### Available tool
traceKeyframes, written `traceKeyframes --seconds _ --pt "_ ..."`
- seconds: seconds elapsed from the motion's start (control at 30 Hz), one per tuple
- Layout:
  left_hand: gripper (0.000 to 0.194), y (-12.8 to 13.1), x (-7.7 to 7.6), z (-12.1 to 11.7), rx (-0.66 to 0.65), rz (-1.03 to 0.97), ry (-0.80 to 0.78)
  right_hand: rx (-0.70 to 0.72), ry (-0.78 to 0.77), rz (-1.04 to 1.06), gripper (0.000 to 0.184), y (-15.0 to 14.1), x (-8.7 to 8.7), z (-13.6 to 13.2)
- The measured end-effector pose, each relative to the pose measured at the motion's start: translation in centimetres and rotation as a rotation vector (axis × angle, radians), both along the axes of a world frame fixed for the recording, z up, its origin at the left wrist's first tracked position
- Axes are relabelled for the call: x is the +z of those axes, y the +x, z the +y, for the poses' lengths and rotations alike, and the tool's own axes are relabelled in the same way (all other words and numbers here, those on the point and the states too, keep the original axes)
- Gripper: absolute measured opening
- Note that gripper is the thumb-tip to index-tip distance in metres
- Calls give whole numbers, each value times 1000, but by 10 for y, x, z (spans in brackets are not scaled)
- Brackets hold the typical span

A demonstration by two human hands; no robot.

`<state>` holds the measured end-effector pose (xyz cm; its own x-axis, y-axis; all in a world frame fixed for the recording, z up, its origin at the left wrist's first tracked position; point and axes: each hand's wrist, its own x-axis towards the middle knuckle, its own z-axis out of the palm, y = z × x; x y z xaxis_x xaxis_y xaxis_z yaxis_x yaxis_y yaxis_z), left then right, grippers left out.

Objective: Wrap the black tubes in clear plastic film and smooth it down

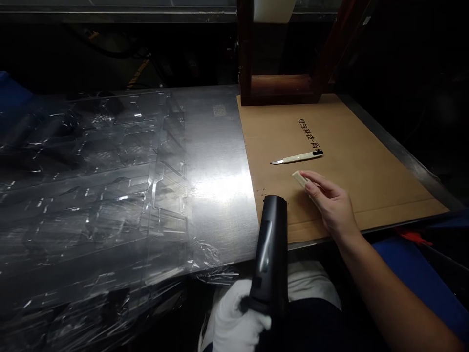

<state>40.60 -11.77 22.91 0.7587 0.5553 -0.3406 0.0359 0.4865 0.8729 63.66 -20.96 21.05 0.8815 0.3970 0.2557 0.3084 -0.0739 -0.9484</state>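
Note:
My left hand (pixel 240 318), in a white glove, is closed around the lower end of a long black plastic part (pixel 270 249). The part points up and away from me, its far end over the cardboard's near left corner. My bare right hand (pixel 335 205) pinches a small cream-coloured stick (pixel 300 179) between thumb and fingers, just above the cardboard sheet (pixel 366 161); the stick's rear end is hidden in the hand. Beyond that hand lies a craft knife (pixel 300 157) with a pale handle, its blade pointing left.
Clear plastic trays (pixel 110 195) cover the left side of the metal table (pixel 216 146). A dark reddish-brown frame (pixel 282 88) stands at the back of the cardboard, with a white block (pixel 274 10) at its top. Blue material (pixel 410 269) shows below the table's right edge.

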Motion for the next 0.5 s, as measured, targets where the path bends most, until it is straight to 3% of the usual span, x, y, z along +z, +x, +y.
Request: traceKeyframes --seconds 0.13,0.23,0.37,0.5 --pt "18 1 -4 5 49 25 -121 134 -208 -281 27 -12 11 8" --pt "12 -3 -13 12 -38 -22 -105 167 -259 -387 31 -24 12 7" --pt "11 -6 -19 15 -14 31 -115 256 -285 -428 35 -33 10 3" --pt "15 -4 -16 11 72 54 -155 137 -241 -406 32 -31 7 12"
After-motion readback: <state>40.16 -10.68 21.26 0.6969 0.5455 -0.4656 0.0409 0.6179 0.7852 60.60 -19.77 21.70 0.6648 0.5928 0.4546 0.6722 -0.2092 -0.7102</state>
